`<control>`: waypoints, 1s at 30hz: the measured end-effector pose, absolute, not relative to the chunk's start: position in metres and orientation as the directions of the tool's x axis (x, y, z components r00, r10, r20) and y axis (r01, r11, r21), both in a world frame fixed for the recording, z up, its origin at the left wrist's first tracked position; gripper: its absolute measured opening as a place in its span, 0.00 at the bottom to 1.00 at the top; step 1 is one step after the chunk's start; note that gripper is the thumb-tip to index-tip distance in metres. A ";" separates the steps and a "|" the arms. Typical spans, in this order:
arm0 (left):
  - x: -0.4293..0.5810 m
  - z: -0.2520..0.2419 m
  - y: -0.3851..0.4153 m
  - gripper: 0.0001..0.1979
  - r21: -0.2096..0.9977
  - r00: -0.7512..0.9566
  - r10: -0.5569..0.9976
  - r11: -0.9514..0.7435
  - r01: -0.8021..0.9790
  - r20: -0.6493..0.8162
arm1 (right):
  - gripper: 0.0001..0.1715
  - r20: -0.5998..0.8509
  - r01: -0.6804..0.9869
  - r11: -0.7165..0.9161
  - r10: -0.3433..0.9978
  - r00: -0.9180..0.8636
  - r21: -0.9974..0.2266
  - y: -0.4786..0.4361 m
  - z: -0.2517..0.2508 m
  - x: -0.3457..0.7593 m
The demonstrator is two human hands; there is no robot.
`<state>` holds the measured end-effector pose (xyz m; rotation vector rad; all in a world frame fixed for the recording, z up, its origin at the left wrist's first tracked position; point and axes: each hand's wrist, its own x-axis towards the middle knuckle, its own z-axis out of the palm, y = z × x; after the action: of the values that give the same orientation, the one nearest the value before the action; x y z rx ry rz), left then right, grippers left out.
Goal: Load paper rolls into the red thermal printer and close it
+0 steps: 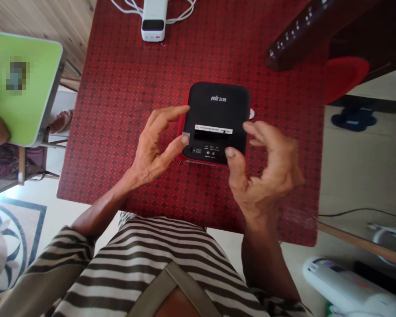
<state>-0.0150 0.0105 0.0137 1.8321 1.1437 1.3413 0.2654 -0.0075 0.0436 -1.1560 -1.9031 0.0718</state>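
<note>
A small black and red printer-like box (pixel 218 115) sits on a red patterned tablecloth (pixel 125 88). My left hand (pixel 156 147) is at the box's left side, its index finger stretched along the left edge and its thumb touching the front left corner. My right hand (pixel 267 165) hovers at the box's front right corner with fingers curled and apart, the thumb tip touching the front edge. Neither hand grips anything.
A white power bank (pixel 154 20) with a white cable lies at the table's far edge. A green folding table (pixel 23 83) stands to the left, dark wooden furniture (pixel 303 31) at the far right, and a white appliance (pixel 346 284) on the floor lower right.
</note>
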 end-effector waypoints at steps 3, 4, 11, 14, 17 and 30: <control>-0.004 -0.005 0.003 0.31 0.928 0.032 0.943 -0.333 0.170 0.332 | 0.30 0.606 0.681 0.449 0.796 -0.010 -0.578 -0.019 0.030 0.267; -0.001 -0.008 0.002 0.30 0.948 0.021 0.958 -0.285 0.138 0.285 | 0.29 0.593 0.672 0.422 0.804 0.031 -0.608 -0.022 0.025 0.267; 0.005 0.006 -0.002 0.28 0.993 -0.001 0.993 -0.115 0.039 0.115 | 0.28 0.434 0.636 0.246 0.888 0.156 -0.732 -0.041 0.002 0.261; 0.009 0.001 -0.002 0.28 0.996 -0.021 0.996 -0.088 0.004 0.088 | 0.30 0.396 0.596 0.226 0.903 0.168 -0.770 -0.042 0.002 0.260; 0.013 -0.011 -0.002 0.29 0.997 -0.079 0.994 -0.081 0.011 0.081 | 0.32 0.368 0.598 0.198 0.913 0.175 -0.776 -0.041 0.001 0.260; 0.019 -0.024 0.009 0.31 0.985 -0.043 0.998 -0.044 -0.167 0.037 | 0.28 0.478 0.595 0.293 0.860 0.177 -0.748 -0.038 -0.003 0.261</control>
<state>0.0190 0.0091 -0.0239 1.0937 1.0929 1.3430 0.2606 -0.0381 -0.0026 -1.4007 -1.5161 0.3187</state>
